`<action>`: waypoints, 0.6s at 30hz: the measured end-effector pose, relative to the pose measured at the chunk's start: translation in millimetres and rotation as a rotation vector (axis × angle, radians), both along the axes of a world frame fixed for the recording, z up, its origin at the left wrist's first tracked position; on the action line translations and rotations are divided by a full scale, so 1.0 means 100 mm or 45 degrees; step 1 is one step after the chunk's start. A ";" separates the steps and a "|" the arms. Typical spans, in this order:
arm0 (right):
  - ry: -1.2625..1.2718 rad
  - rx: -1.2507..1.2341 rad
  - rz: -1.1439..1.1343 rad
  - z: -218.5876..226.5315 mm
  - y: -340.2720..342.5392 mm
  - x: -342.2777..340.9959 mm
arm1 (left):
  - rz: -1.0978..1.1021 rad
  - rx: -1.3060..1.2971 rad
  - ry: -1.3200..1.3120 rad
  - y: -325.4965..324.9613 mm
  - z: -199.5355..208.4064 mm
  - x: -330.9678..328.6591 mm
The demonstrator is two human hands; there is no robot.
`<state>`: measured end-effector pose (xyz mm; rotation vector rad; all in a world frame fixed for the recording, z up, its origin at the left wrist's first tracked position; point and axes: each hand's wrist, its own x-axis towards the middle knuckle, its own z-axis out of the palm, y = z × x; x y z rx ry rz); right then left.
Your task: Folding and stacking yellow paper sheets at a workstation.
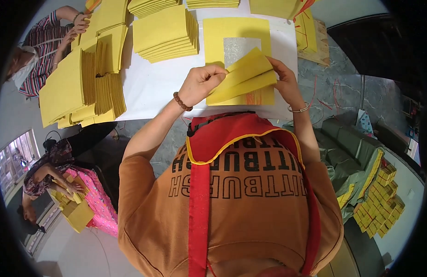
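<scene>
Both of my hands hold a folded sheet of yellow paper, tilted above the white table in front of me. My left hand pinches its left side between thumb and bent fingers. At its right edge my right hand grips the folded layers, its fingers partly behind the paper. Underneath, a flat yellow sheet lies on the table, with a shiny silver square on it and an orange-red patch near its front edge. The held paper covers part of both.
A fanned stack of folded yellow papers stands left of the sheet on the white table. Taller stacks crowd the left end, beside a person in stripes. Another person works at a pink-covered table. Yellow bundles are piled right.
</scene>
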<state>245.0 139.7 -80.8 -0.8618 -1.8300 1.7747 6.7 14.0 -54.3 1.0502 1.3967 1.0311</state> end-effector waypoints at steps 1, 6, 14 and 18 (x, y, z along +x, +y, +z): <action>0.000 0.000 -0.001 0.00 0.00 0.00 | -0.001 0.000 0.000 0.00 0.01 0.01; -0.012 -0.057 -0.028 0.03 -0.02 -0.02 | -0.114 0.069 0.086 -0.03 0.09 0.01; 0.074 -0.016 0.030 0.09 -0.01 -0.02 | -0.355 0.651 1.305 -0.04 0.32 0.33; -0.047 0.514 -0.340 0.24 -0.15 -0.11 | -0.180 0.696 1.104 -0.01 0.19 0.30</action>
